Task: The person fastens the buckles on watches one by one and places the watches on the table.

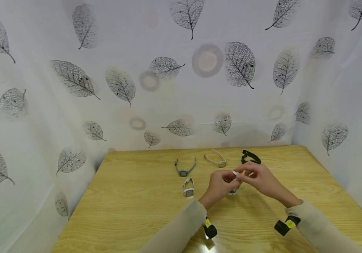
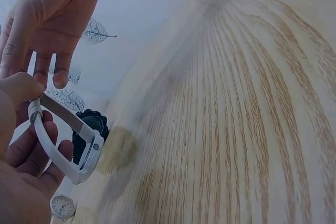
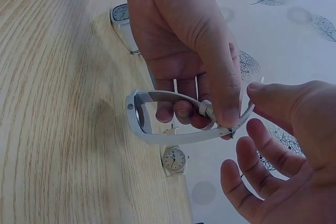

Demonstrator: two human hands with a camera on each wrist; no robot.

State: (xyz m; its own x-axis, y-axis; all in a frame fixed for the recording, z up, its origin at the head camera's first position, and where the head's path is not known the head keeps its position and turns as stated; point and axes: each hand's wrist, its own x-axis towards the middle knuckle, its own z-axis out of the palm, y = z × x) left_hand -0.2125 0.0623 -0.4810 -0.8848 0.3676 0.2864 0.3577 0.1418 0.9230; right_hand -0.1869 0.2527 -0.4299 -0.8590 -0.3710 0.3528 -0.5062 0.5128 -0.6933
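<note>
A white wristwatch [image 3: 184, 139] is held up off the table, its strap bent into a loop with the case hanging at the far end. My left hand [image 1: 220, 184] pinches the strap by the buckle between thumb and finger. At the strap's free end, my right hand [image 1: 261, 177] grips the tip between thumb and index finger, the other fingers loosely bent. In the left wrist view the case and the underside of the strap [image 2: 58, 153] show below the left thumb. The watch's dial faces away and is mostly hidden.
On the wooden table [image 1: 130, 196] lie a grey watch [image 1: 183, 173], a white watch with a looped strap [image 1: 188, 192], a cream watch with a round dial [image 1: 221, 164] and a black watch [image 1: 253, 156] behind the right hand. A leaf-printed curtain [image 1: 174, 98] hangs behind.
</note>
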